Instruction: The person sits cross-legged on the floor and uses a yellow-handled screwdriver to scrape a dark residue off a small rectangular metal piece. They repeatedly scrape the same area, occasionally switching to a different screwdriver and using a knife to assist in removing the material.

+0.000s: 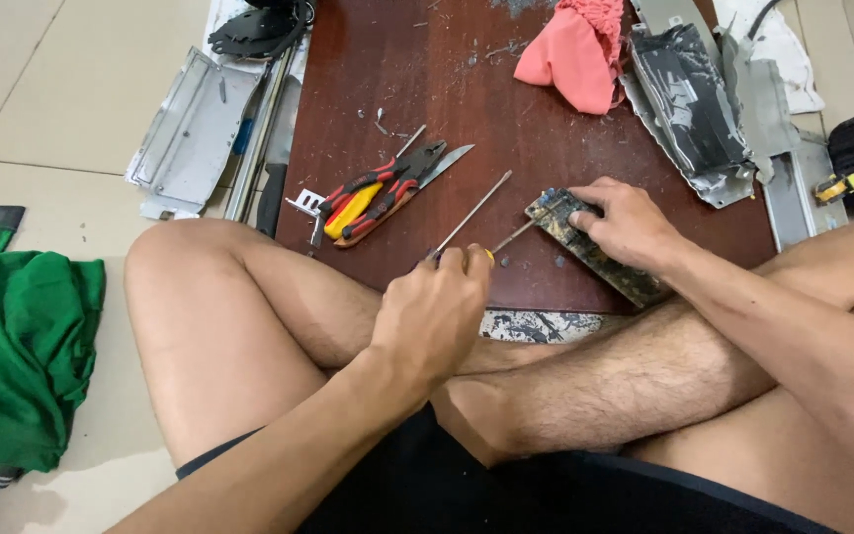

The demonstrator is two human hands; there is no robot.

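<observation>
Lying near the right front edge of the dark reddish-brown wooden bench [427, 89], a long, narrow, dark circuit board [600, 252] is pressed down by the right hand [630, 222], its fingers curled over the far end, while the left hand [437, 311] is closed around a thin screwdriver with a yellow handle [508, 239], whose tip is set against the board's left end. Judged from this, work on the board is only partly done, since it is seen whole and held under the tool, while bent grey metal casing pieces [704, 109] are already scattered at the far right and red-and-yellow-handled pliers [373, 198] are laid aside at the left.
</observation>
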